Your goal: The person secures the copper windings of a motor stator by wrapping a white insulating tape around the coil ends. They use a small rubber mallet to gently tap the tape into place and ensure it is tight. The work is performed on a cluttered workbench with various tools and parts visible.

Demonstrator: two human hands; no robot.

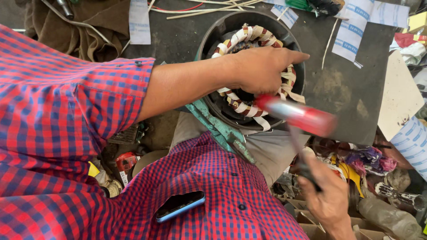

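A dark round motor housing [209, 40] lies on the bench, and inside it sits a ring of copper windings bound with white tape [249, 34]. My left hand [262, 69] rests palm-down on the windings, fingers pointing right. My right hand [327, 195] grips the dark handle of a mallet. Its red head [300, 116] is blurred just below the housing's near rim.
White paper strips [351, 38] and thin sticks [209, 11] lie on the dark bench top [338, 89]. A brown cloth [89, 31] is at the back left. Clutter of parts and rags [369, 160] fills the lower right. A phone [180, 205] sits in my shirt pocket.
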